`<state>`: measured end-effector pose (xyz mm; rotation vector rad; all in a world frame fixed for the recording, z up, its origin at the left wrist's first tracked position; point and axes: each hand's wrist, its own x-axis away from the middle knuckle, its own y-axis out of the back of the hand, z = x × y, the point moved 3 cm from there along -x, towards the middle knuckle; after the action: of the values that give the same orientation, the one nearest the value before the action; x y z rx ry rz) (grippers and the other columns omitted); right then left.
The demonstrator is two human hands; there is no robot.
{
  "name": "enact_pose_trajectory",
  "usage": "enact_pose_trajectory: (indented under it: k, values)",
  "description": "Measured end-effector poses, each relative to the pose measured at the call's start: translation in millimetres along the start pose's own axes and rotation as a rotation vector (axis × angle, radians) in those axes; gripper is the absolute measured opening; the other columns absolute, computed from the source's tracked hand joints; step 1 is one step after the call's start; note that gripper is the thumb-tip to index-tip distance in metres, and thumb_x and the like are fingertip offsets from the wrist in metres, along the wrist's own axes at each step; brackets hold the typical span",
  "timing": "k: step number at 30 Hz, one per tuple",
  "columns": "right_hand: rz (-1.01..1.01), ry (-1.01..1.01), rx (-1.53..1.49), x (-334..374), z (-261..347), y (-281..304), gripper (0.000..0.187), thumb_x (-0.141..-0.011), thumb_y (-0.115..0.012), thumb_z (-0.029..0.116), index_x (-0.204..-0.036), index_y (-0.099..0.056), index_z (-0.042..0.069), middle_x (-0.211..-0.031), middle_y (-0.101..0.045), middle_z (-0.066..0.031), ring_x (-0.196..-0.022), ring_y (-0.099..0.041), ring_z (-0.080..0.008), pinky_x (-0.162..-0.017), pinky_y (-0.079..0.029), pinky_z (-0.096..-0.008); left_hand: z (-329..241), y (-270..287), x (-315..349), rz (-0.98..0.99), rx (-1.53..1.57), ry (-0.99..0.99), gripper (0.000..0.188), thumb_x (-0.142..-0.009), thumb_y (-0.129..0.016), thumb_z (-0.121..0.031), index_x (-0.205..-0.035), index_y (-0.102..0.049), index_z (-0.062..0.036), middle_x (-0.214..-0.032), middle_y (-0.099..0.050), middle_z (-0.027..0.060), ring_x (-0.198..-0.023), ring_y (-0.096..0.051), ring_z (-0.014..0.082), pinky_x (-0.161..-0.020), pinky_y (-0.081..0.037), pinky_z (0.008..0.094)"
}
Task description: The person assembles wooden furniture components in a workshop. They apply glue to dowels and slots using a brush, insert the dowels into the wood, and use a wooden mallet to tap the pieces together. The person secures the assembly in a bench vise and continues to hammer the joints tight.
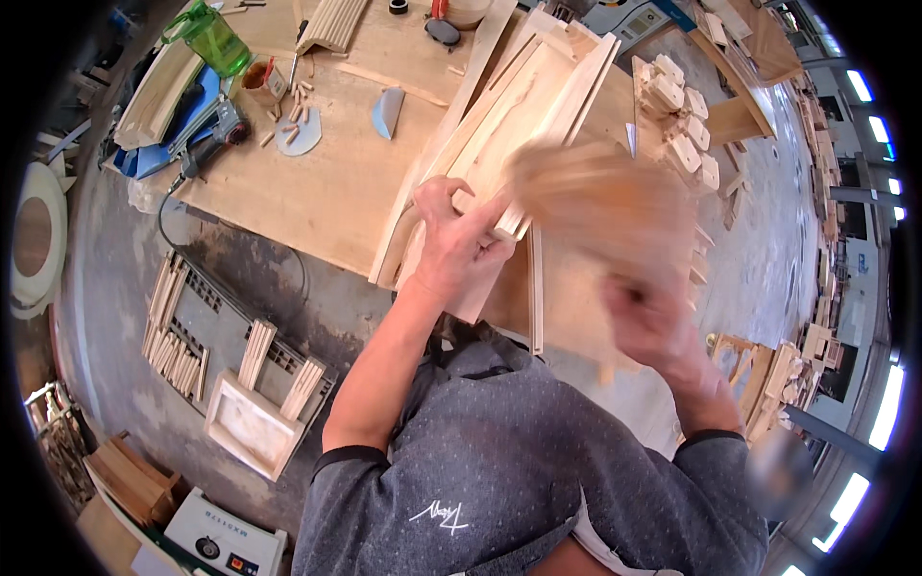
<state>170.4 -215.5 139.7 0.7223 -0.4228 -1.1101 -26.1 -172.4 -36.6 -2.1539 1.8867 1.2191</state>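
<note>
My left hand [459,240] presses on a pale wooden frame assembly [538,86] lying on the plywood workbench [317,182], fingers gripping a slat near its near end. My right hand [653,322] is a motion blur to the right of it. It swings a wooden object [595,197], blurred too much to tell its exact shape, just above the frame's near end.
A green bottle [213,36], small cup [264,79], loose dowels [293,110] and a power tool [216,134] lie at the bench's far left. Stacked wooden parts [677,125] sit on the right. On the floor at left are slats on a pallet [192,336] and a small wooden box [252,422].
</note>
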Motion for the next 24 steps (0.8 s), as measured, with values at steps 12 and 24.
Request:
enact_pose_trajectory:
  k: [12, 24]
  values:
    - [-0.065, 0.138, 0.027, 1.9, 1.1, 7.7, 0.05, -0.093, -0.066, 0.007, -0.141, -0.052, -0.001, -0.106, -0.07, -0.0247, -0.096, -0.068, -0.0458, -0.082, -0.056, -0.0453, 4.6, -8.4, 3.0, -0.056, 0.021, -0.049, 0.037, -0.051, -0.08, -0.013, -0.087, -0.072, -0.0153, -0.112, -0.046, 0.014, -0.11, -0.043, 0.0371, -0.096, -0.035, 0.0499]
    - [0.011, -0.033, -0.019, -1.9, 10.1, 5.9, 0.053, -0.093, -0.067, 0.005, -0.144, -0.053, 0.003, -0.104, -0.072, -0.0195, -0.083, -0.072, -0.0334, -0.077, -0.057, -0.0387, 4.7, -3.6, 1.2, -0.012, 0.011, -0.016, 0.037, -0.052, -0.081, -0.012, -0.088, -0.073, -0.0149, -0.114, -0.046, 0.015, -0.11, -0.043, 0.0367, -0.094, -0.036, 0.0491]
